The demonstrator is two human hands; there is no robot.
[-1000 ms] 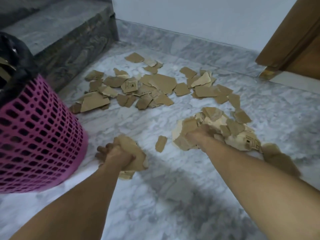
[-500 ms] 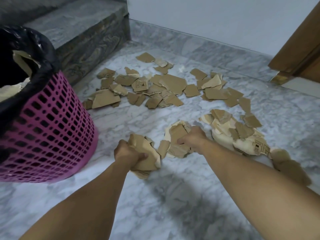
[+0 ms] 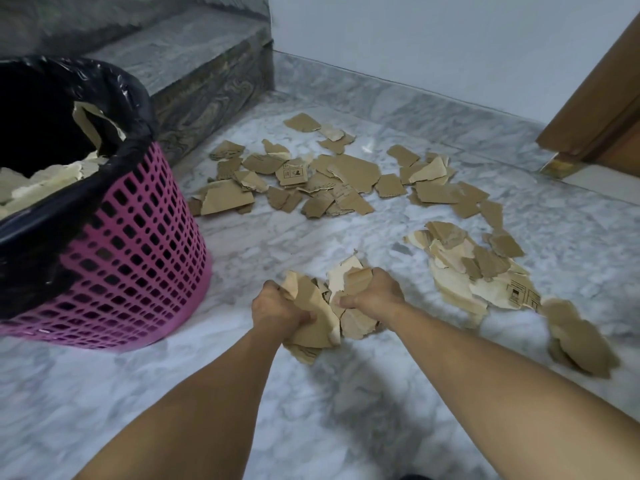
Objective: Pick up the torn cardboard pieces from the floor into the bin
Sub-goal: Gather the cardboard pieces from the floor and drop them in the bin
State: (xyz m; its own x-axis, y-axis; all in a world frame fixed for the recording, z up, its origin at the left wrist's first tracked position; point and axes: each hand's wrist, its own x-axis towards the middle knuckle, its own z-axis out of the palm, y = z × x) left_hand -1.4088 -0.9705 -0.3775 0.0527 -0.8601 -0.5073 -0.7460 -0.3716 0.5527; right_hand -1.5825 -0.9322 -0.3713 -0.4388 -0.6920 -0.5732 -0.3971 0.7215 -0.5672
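My left hand (image 3: 277, 306) and my right hand (image 3: 372, 293) both grip one bundle of torn cardboard pieces (image 3: 323, 311), pressed together between them just above the marble floor. A pink mesh bin (image 3: 114, 258) with a black liner stands to the left, holding several pale cardboard scraps. More torn cardboard lies scattered farther back (image 3: 332, 178). Another heap (image 3: 474, 268) lies to the right of my hands, and a few brown pieces (image 3: 578, 341) sit beside my right forearm.
A dark stone step (image 3: 194, 74) rises behind the bin at the back left. A white wall with a marble skirting runs along the back. A wooden door frame (image 3: 595, 109) stands at the far right. Bare marble floor (image 3: 311, 410) lies under my forearms.
My right hand dragged a clump of pieces leftward off the right heap and met my left hand's bundle. The view shifted so that the bin's opening shows.
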